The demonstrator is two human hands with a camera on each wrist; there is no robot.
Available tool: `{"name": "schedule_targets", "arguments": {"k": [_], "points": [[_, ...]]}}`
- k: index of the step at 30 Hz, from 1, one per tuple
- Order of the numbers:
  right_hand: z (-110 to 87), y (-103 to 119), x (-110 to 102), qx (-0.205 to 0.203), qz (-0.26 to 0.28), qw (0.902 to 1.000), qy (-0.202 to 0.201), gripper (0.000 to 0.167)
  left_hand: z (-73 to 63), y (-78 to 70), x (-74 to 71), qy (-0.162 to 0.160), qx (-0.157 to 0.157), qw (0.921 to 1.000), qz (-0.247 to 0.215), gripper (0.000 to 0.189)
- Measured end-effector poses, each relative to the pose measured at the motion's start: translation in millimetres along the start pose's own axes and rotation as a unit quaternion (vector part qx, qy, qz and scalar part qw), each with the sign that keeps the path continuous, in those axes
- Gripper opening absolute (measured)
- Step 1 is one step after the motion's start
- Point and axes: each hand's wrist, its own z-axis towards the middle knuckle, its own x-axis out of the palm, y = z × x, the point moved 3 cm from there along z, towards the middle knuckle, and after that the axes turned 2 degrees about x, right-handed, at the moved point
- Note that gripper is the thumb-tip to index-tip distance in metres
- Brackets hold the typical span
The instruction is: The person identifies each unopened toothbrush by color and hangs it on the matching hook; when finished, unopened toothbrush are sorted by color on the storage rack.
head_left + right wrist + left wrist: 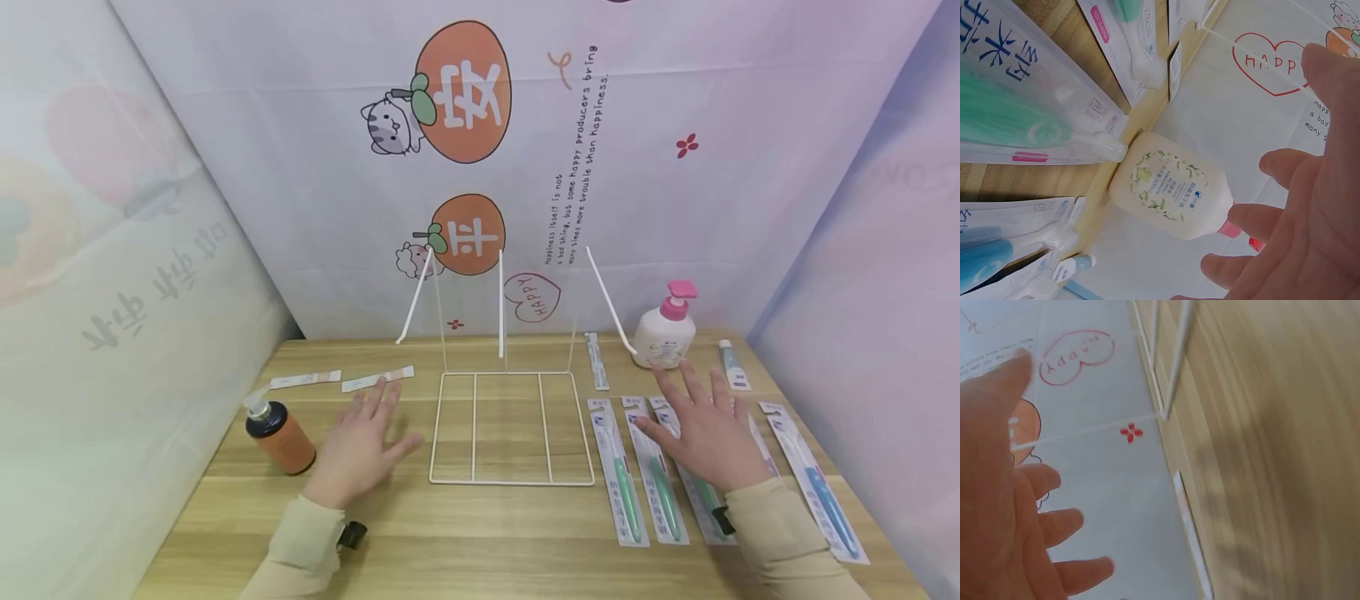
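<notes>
My left hand hovers with fingers spread over the wooden table, between an orange pump bottle and a white wire rack. Just beyond its fingertips lie two slim white packets. Over several packaged toothbrushes, my right hand is spread too, holding nothing and partly covering some of them. Most of these brushes have green handles; the rightmost packaged toothbrush is blue. Behind the right fingertips stands a white pump bottle with a pink pump head, apart from them in depth.
A small tube lies at the back right. Left of the white bottle is a narrow packet. Thin upright rods rise from the rack at mid-table. Printed cloth walls in the table at the back and both sides.
</notes>
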Motion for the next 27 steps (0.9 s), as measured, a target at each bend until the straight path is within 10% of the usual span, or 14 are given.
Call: {"name": "schedule_targets", "arguments": {"k": [11, 27], "points": [[3.0, 1, 1, -0.010, -0.005, 0.9999, 0.010, 0.092, -2.4, -21.3, 28.7, 0.069, -0.005, 0.9902, -0.122, 0.099], [13.9, 37, 24, -0.094, 0.081, 0.9905, 0.061, 0.075, -1.5, -26.2, 41.8, 0.090, 0.023, 0.9900, -0.106, 0.079]]}}
